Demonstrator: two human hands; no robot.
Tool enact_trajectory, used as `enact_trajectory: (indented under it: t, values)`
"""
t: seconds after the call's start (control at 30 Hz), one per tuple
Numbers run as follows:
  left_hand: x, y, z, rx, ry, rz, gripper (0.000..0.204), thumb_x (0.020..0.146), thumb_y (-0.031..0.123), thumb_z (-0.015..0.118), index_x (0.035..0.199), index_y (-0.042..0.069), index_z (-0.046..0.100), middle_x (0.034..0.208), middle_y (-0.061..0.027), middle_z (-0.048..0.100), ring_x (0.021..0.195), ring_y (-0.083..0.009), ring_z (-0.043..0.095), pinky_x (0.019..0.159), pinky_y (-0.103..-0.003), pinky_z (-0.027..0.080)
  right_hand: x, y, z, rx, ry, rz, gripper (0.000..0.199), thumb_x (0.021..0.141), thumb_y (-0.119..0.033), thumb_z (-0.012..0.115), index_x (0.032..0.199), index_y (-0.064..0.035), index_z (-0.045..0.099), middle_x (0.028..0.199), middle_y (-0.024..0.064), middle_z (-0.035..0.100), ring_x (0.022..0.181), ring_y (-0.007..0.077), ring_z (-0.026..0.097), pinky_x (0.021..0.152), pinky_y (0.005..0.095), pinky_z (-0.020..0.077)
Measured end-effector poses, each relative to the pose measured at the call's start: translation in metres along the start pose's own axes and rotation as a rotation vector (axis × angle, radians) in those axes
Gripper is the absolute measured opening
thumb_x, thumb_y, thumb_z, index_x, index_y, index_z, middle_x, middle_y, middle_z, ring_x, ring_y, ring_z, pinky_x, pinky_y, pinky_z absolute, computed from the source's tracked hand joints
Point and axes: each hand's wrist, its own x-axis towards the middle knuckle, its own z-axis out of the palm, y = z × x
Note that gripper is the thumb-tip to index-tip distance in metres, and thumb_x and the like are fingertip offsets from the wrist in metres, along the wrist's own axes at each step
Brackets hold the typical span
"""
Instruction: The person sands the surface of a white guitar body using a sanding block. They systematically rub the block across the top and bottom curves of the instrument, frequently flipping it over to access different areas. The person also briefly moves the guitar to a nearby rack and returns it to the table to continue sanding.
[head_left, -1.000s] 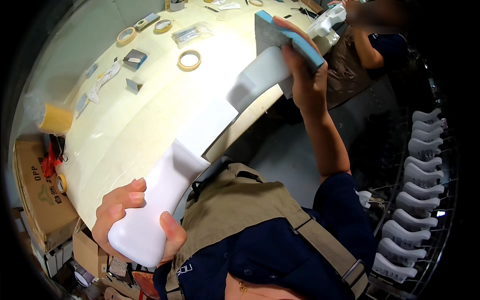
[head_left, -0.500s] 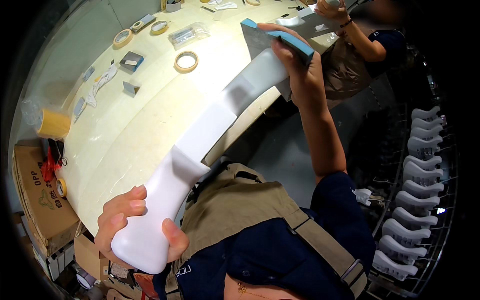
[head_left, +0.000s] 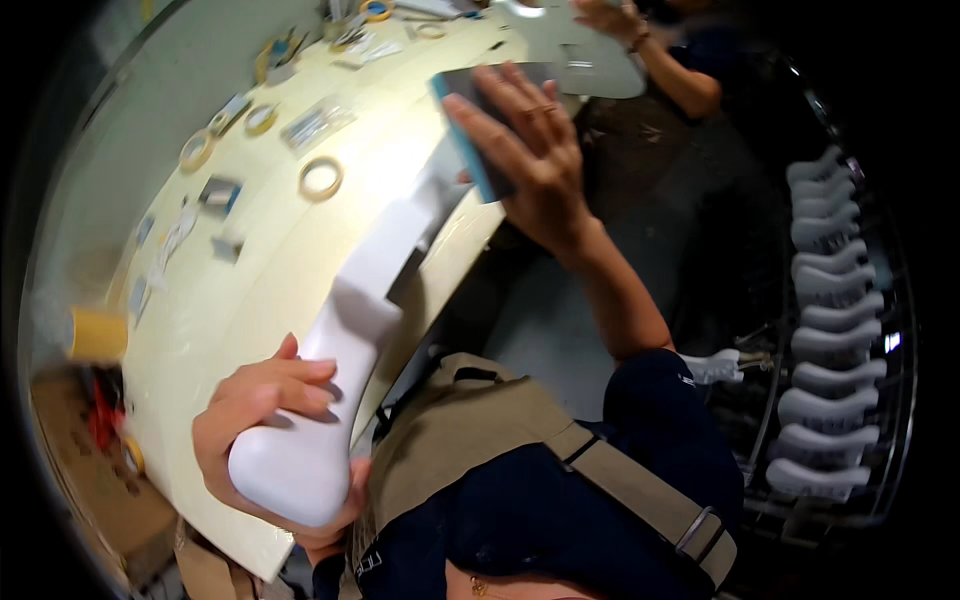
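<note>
My left hand (head_left: 255, 395) is wrapped round the rounded near end of a long white moulded part (head_left: 340, 335). The part slants up and to the right over the table, with a flat stepped middle and a greyish far end. My right hand (head_left: 535, 160) grips a sanding sponge (head_left: 472, 168) with a blue edge and a dark grey face. Its fingers lie across the grey face, and a thumb tip shows at the blue edge. The sponge covers the far end of the part; contact between them is hidden.
On the pale table (head_left: 260, 290) lie tape rolls (head_left: 321, 160), a clear bag (head_left: 318, 125) and small sanding pieces (head_left: 220, 193). Beyond, a co-worker's hand (head_left: 610, 18) is beside a white panel (head_left: 600, 75). White curved parts (head_left: 838, 340) hang on a rack at right; a cardboard box (head_left: 110, 490) stands left.
My right hand has turned its back upward and moved left with the sponge. My left fingers have shifted along the white part. The co-worker's white panel has come further into view.
</note>
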Motion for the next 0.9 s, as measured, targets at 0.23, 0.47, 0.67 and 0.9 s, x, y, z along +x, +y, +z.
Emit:
enact_trajectory:
  t: [0.23,0.47,0.67,0.9]
  values:
    - [0.030,-0.011,0.019,-0.062,-0.126,0.001,0.045,0.053,0.018,0.067,0.093,0.003,0.050,0.075,-0.0068,0.057,0.069,-0.0194,0.058,0.086,-0.042,0.045,-0.032,-0.001,0.009,-0.440,0.032,-0.155,0.030,0.088,-0.019,0.056,0.115,-0.0314,0.063,0.135,-0.0057,0.050,0.133,0.0181,0.037,0.112,0.0609,-0.0067]
    - [0.050,-0.005,0.055,0.029,-0.200,-0.070,0.046,0.049,0.010,0.064,0.092,0.002,0.053,0.071,-0.0071,0.063,0.065,-0.0205,0.061,0.081,-0.038,0.048,-0.039,0.023,0.008,-0.445,-0.069,0.081,0.039,0.090,-0.041,0.052,0.125,-0.0259,0.059,0.142,-0.0078,0.044,0.141,0.0245,0.022,0.107,0.0579,-0.0212]
    - [0.053,-0.006,0.062,0.094,-0.233,-0.041,0.044,0.051,0.008,0.062,0.093,0.000,0.053,0.071,-0.0085,0.063,0.065,-0.0204,0.061,0.081,-0.036,0.048,-0.051,0.022,0.025,-0.435,-0.028,0.035,0.037,0.089,-0.045,0.051,0.117,-0.0255,0.065,0.140,-0.0099,0.046,0.141,0.0242,0.021,0.108,0.0566,-0.0202]
    - [0.056,-0.009,0.057,0.078,-0.270,-0.045,0.044,0.059,0.013,0.061,0.099,-0.002,0.051,0.079,-0.0101,0.058,0.074,-0.0207,0.058,0.082,-0.034,0.045,-0.047,0.019,0.037,-0.433,0.068,-0.006,0.021,0.087,-0.034,0.058,0.104,-0.0287,0.069,0.134,-0.0146,0.051,0.137,0.0185,0.029,0.111,0.0558,-0.0146]
